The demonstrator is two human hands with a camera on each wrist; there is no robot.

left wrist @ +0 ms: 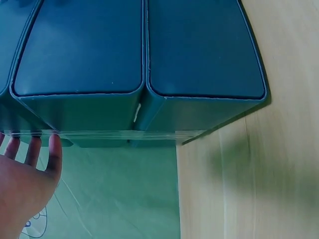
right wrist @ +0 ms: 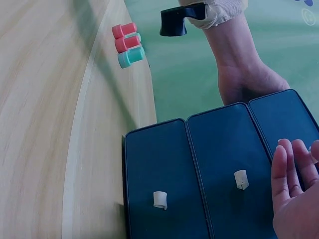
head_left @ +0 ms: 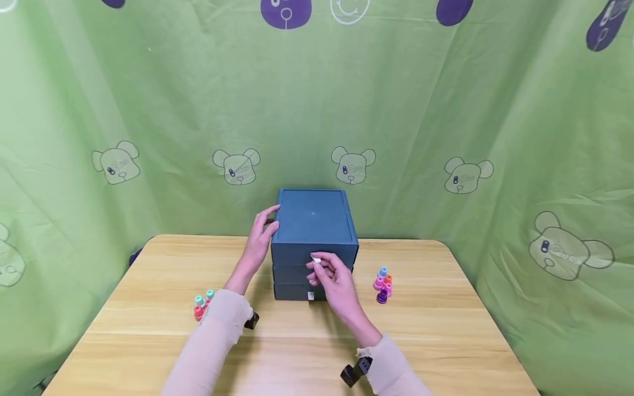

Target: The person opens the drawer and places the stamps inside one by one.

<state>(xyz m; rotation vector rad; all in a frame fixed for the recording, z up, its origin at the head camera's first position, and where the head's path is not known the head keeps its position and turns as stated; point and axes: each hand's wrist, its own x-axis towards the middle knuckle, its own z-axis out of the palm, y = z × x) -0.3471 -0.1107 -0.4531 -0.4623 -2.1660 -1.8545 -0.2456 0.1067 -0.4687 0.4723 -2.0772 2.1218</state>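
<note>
A dark blue cabinet (head_left: 313, 217) with three stacked drawers stands at the back middle of the table, its drawers pushed in. My left hand (head_left: 257, 239) rests against its upper left side, fingertips touching the edge with the fingers fairly straight. At the front, my right hand (head_left: 337, 280) pinches the top drawer's small white pull tab (head_left: 316, 260) between thumb and fingers; in the right wrist view the fingers mostly hide this tab. White tabs also show on the middle drawer (right wrist: 241, 179) and the bottom drawer (right wrist: 160, 200).
Several small flared plastic pieces (head_left: 382, 297) in purple, pink, orange and blue stand right of the cabinet. Red and teal ones (head_left: 198, 312) are at the left, partly behind the left sleeve. A green printed curtain (head_left: 297, 110) surrounds the wooden table (head_left: 436, 330).
</note>
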